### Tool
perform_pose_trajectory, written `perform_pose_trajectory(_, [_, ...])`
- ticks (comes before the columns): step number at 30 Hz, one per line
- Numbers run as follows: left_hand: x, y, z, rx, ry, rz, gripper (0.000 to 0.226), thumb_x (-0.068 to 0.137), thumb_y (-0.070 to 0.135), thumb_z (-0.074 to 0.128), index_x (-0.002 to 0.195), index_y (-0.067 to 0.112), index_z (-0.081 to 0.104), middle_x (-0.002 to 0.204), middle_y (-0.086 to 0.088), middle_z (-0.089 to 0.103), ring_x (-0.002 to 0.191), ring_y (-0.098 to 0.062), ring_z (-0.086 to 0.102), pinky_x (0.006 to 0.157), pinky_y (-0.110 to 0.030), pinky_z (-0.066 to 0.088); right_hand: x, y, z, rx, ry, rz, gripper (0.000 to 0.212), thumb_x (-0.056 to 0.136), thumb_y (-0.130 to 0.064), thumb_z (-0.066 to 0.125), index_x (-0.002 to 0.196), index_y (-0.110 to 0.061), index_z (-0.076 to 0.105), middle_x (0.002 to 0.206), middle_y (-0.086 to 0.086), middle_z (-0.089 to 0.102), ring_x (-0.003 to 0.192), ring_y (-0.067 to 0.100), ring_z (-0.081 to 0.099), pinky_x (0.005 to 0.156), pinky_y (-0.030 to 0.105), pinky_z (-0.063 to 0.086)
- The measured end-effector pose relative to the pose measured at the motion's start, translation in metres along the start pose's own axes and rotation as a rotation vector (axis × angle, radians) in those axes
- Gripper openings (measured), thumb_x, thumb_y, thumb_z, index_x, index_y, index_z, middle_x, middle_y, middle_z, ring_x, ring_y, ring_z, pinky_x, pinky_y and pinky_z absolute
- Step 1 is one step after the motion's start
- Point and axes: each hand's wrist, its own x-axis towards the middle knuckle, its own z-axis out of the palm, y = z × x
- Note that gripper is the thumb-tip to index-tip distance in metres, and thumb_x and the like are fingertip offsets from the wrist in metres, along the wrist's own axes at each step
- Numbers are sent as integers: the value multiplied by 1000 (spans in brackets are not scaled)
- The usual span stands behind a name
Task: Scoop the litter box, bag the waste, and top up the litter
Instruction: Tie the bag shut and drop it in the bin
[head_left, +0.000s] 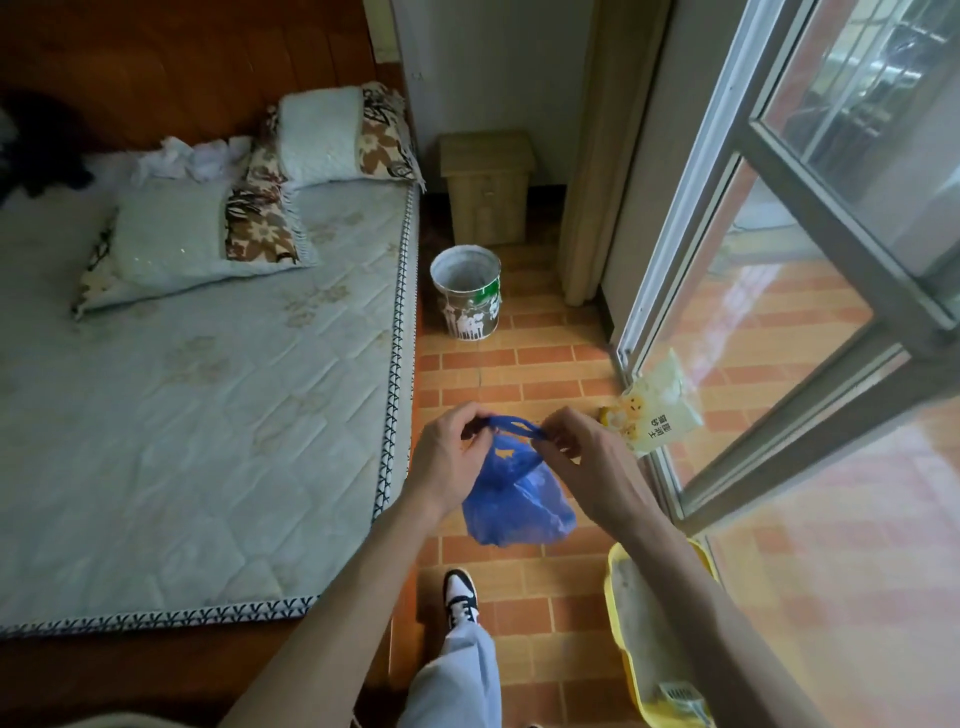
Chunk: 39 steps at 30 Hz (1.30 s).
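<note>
One head-worn wide-angle view looks steeply down from standing height, close over the tiled floor (519, 374) beside a mattress (208, 415).

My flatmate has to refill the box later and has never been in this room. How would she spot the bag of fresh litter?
Start at the glass door on the right of the tiled floor. The litter bag leans against the bottom of its frame, beyond the yellow litter box. It is the pale cream printed pouch, unlike the blue plastic bag or the round bin.

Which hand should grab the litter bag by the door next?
Probably the right hand: the litter bag leans by the door on that side. The left hand is farther off. Both are pinching the blue bag handles now.
</note>
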Motion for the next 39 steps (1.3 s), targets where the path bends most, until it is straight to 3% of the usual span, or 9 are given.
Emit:
perform_pose_trajectory(5, [55,-14,-15,5,-15,-19,7,97,10,67,100,13,73,92,2,74,87,-14,70,82,-32,58,61,5,9,9,-15,31,11,92,-22,74,94,-18,64,81,-16,68,74,4,67,68,29,58])
perform_pose_trajectory(16, [205,-46,-51,3,-182,-13,5,97,21,70,100,25,72,96,11,73,95,-6,68,88,-31,58,198,13,26,-22,15,71,12,93,-21,73,94,-23,61,86,-15,68,77,5,66,64,22,55])
perform_pose_trajectory(20, [264,-53,-63,24,-160,15,6,96,18,71,100,21,73,96,7,74,92,-11,68,86,-33,57,257,16,32,-4,46,79,12,93,-17,73,94,-22,62,87,-14,69,81,4,67,67,17,53])
perform_pose_trajectory(25, [330,-64,-72,7,-149,28,7,95,16,71,100,22,73,96,10,73,91,-6,68,83,-21,55,329,26,39,-46,58,49,11,92,-16,73,93,-20,63,87,-14,66,79,5,64,67,16,52])
perform_pose_trajectory(33, [449,-84,-74,51,-140,7,11,92,14,70,97,23,73,94,10,74,89,-8,69,82,-25,57,453,65,53,19,36,82,10,91,-18,73,94,-22,65,84,-12,69,76,10,66,68,35,57])
perform_pose_trajectory(39, [545,-92,-69,40,-90,-51,11,90,14,71,98,20,75,91,10,76,85,-8,71,82,-31,58,553,91,48,57,-14,62,9,91,-17,74,96,-17,66,87,-11,70,79,6,68,70,31,59])
